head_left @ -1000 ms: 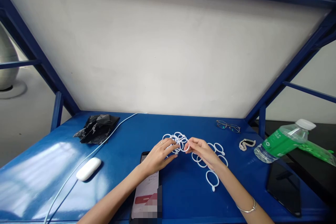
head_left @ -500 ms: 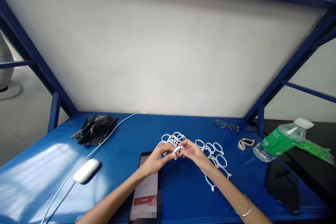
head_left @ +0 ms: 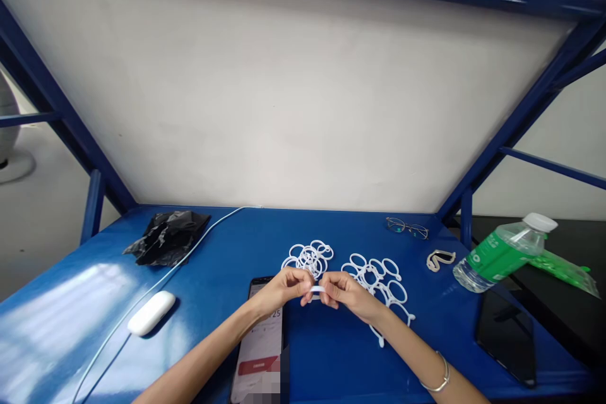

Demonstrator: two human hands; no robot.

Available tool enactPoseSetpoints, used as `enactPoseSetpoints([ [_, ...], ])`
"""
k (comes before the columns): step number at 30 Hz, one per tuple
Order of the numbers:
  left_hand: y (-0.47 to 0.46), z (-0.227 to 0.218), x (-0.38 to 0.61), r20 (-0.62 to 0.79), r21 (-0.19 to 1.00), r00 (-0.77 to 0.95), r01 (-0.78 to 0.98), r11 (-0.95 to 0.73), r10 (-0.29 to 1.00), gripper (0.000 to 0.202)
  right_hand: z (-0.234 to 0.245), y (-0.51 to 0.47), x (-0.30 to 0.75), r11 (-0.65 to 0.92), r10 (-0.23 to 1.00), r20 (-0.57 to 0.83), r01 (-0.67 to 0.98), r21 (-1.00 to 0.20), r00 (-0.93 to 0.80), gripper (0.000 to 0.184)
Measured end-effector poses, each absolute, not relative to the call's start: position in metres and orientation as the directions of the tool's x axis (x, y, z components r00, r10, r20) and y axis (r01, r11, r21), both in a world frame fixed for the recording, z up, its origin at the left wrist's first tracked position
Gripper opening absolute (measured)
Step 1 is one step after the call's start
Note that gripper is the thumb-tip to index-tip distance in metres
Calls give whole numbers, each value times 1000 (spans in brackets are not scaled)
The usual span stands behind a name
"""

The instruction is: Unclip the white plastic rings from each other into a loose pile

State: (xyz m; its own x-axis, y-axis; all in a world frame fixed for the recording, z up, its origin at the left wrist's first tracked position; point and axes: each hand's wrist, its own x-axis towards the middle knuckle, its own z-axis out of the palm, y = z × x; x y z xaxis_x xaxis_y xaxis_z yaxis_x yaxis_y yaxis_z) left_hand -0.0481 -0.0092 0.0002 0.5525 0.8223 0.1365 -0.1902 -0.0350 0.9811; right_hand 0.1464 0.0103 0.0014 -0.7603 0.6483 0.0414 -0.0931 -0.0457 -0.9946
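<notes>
My left hand and my right hand meet over the blue table, both pinching one white plastic ring between their fingertips. Just behind the hands lies a pile of white rings. A second group of white rings is spread out to the right, partly under my right wrist. A phone with a lit screen lies beneath my left forearm.
A black plastic bag and a white cable lie at the back left, a white case nearer. Glasses, a small clip, a green-labelled bottle and a dark phone are on the right.
Both hands lifted one ring from the pile and drew it toward me, now pinching it from both sides. The view shifted slightly.
</notes>
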Motion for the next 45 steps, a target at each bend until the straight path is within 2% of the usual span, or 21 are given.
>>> enactPoseSetpoints([
  [3,-10,4,-49,126,990,571,-118,-70,812,51,8,10,149,157,655,88,21,-987,-751,48],
  [6,-9,5,-49,153,984,534,-1,-180,832,53,14,11,151,321,672,113,150,-935,-731,47],
  [12,-2,-4,-53,231,919,474,179,-350,850,50,14,16,152,496,711,191,291,-818,-677,35],
  [14,1,-9,-55,268,876,447,255,-409,853,47,14,20,155,566,737,246,376,-733,-630,27],
  [16,4,-12,-57,337,802,423,340,-492,841,42,15,25,161,599,787,308,545,-586,-534,22],
  [19,5,-14,-59,450,660,425,434,-613,786,33,16,38,177,447,870,352,855,-263,-346,20],
  [22,4,-13,-58,521,536,441,498,-682,731,25,16,51,199,172,952,256,985,1,-166,17],
  [24,3,-13,-57,552,458,449,540,-706,702,21,16,57,213,70,981,176,992,101,-87,17],
  [26,3,-14,-56,573,380,461,583,-718,677,21,16,61,223,30,992,120,990,139,-47,20],
  [30,7,-21,-58,559,273,507,635,-722,656,21,14,65,232,6,1000,21,990,141,-10,23],
  [34,9,-24,-60,538,263,506,659,-704,674,20,12,67,231,29,999,-44,990,135,-24,16],
  [38,8,-16,-61,553,338,461,637,-692,694,17,17,67,226,73,994,68,992,105,-81,17],
  [41,7,-8,-64,547,438,412,602,-668,729,20,23,64,221,179,973,162,980,-83,-164,20],
  [43,7,-5,-66,540,504,365,581,-639,758,22,27,60,216,294,953,162,912,-287,-256,21],
  [45,7,-2,-67,521,575,322,552,-604,790,23,31,54,209,401,913,150,770,-497,-379,22],
])
